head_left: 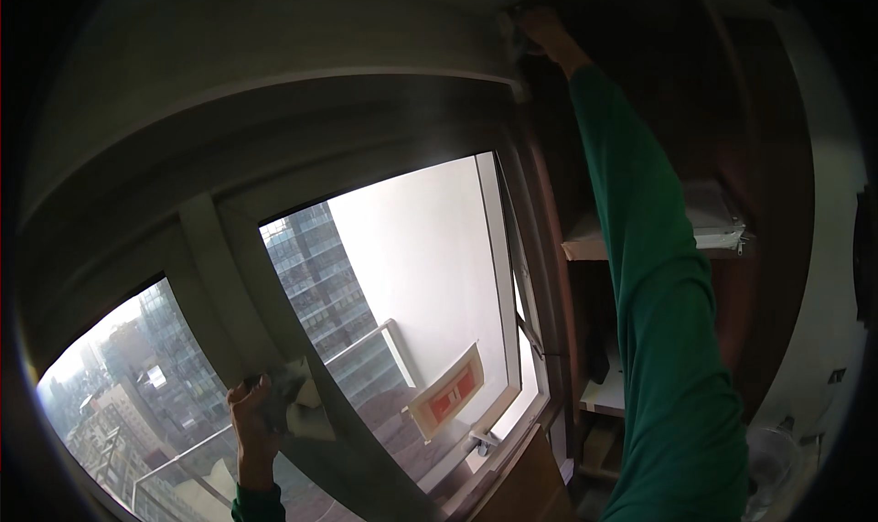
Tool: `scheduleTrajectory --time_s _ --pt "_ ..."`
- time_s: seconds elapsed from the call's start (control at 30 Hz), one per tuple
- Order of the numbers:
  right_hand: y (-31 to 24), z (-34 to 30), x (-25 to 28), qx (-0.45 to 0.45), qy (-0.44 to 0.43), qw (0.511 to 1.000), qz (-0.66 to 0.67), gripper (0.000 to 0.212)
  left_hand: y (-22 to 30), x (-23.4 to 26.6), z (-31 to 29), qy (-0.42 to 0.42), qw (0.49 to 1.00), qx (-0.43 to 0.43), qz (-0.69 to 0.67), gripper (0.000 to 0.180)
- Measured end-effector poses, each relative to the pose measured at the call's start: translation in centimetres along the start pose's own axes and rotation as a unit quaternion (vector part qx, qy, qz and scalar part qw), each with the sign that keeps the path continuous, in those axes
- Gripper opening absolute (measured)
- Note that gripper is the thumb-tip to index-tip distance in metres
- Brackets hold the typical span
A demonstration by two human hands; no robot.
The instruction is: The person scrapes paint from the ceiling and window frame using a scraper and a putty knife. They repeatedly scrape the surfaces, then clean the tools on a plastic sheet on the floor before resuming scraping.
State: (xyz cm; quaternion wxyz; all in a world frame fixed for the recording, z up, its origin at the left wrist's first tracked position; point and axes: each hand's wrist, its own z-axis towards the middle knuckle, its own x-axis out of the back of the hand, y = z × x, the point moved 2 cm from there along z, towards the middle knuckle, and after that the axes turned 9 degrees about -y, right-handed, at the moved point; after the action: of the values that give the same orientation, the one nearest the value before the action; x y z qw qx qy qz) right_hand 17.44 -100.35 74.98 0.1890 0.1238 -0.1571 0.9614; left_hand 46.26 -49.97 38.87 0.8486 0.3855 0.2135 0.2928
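My right arm, in a green sleeve, reaches up to the top corner between the wall and a dark wooden cabinet [640,28]. There my right hand [546,30] is closed, its fingertips in shadow against a pale, crumpled-looking thing [508,33] that I cannot make out clearly. Low on the left, in front of the window, my left hand [252,423] is raised with its fingers curled round something dark. Beside that hand is a pale, partly see-through object [309,401]; its kind is unclear, and I cannot tell whether the hand holds it.
A window sash [501,275] stands ajar beside the cabinet, with a latch [482,443] low on its frame. A red and cream paper sign [445,396] is on the glass. Cabinet shelves hold a stack of papers or folders [718,218]. A clear round container [770,462] stands at lower right.
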Motion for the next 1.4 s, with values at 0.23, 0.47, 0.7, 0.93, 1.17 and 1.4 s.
scheduleTrajectory --time_s 0.23,0.47,0.7,0.93,1.17,1.4 --pt "0.1 3.4 -0.5 -0.131 -0.019 0.959 0.251 0.035 -1.2 1.5 0.2 0.017 0.998 -0.042 0.040 0.014" --pt "0.7 4.6 -4.6 -0.054 0.037 0.980 0.190 0.033 -0.5 -0.1 -0.5 0.057 0.998 -0.026 -0.021 0.011" --pt "5.7 12.1 0.5 0.164 0.048 0.940 0.296 0.031 -2.1 0.4 0.2 0.002 0.995 -0.041 -0.091 0.008" --pt "-12.9 -1.0 2.8 0.015 -0.007 0.978 0.208 0.021 0.2 -1.5 -0.6 0.014 0.996 -0.033 -0.085 0.014" --pt "-21.8 1.1 6.1 0.273 -0.115 0.865 0.404 0.021 -0.8 0.8 0.5 -0.068 0.997 -0.012 -0.041 0.015" --pt "-38.5 -6.7 8.8 0.237 -0.147 0.884 0.374 0.017 -0.7 1.3 -2.0 -0.017 0.996 0.018 -0.086 0.015"
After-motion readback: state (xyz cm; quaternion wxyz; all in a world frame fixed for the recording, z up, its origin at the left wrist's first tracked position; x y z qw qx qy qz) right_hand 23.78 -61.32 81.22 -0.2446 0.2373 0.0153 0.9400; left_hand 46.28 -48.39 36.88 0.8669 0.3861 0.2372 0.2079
